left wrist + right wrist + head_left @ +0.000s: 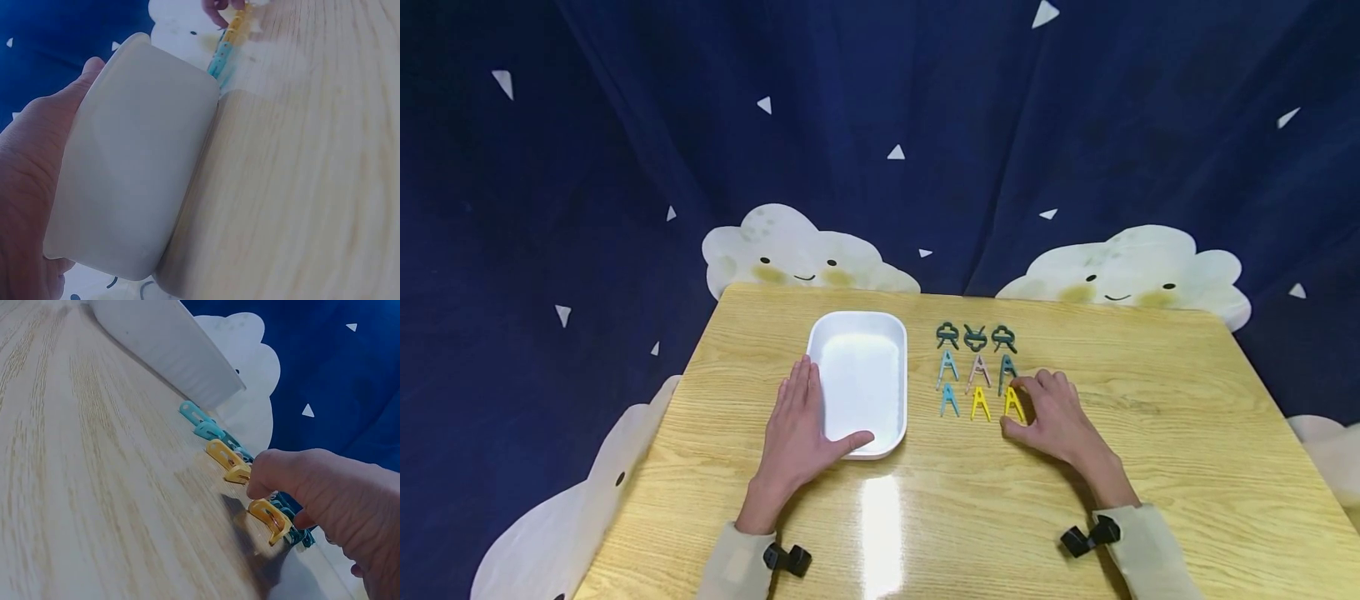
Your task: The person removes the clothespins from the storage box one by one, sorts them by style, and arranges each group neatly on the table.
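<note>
Against the left wall of a white plastic tray [861,383] rests my left hand [793,429], its fingers straight and its thumb across the near rim. My right hand [1054,419] curves its thumb and index finger around the ends of a yellow clothespin [1012,395], which lies on the table; no firm pinch shows. Beside it are another yellow clothespin [979,394] and a blue clothespin [948,390]. Behind them lie a light blue clothespin [947,358], a pink clothespin [978,364] and a dark teal clothespin [1007,362]. The farthest row holds three dark green clips [947,335].
A wooden table [1150,400] bears everything. Its far edge meets a dark blue curtain [850,67] printed with white triangles and smiling clouds. The tray stands left of the clothespin rows, a short gap between them.
</note>
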`<state>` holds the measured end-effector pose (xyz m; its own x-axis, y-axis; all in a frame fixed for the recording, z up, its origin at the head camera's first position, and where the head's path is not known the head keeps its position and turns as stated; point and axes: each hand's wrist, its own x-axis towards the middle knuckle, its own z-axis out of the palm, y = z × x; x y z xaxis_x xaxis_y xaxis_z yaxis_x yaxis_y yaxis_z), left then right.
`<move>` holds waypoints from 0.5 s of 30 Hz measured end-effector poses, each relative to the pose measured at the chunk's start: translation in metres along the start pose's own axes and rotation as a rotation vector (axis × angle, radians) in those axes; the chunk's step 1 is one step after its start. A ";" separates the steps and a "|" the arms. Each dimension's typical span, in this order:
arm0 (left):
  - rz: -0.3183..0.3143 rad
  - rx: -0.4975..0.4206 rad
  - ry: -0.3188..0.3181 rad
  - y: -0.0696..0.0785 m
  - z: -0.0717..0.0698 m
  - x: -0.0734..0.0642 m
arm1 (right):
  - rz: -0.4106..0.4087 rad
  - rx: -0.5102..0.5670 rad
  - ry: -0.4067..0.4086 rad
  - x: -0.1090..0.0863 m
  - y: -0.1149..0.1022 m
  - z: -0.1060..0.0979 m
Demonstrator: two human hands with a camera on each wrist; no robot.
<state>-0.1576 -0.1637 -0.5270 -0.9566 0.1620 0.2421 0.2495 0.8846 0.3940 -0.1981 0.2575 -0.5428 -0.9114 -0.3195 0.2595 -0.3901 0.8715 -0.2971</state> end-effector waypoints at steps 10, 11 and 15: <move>0.023 0.007 0.005 0.002 0.002 0.008 | -0.082 0.064 0.133 0.004 -0.003 -0.005; 0.023 0.007 0.001 0.003 0.002 0.009 | -0.096 0.066 0.155 0.005 -0.003 -0.006; 0.024 0.022 -0.013 0.003 0.003 0.016 | -0.138 0.085 0.232 0.009 -0.008 -0.010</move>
<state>-0.1723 -0.1574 -0.5250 -0.9522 0.1893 0.2397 0.2696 0.8896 0.3687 -0.2017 0.2514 -0.5288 -0.7981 -0.3310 0.5034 -0.5273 0.7879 -0.3179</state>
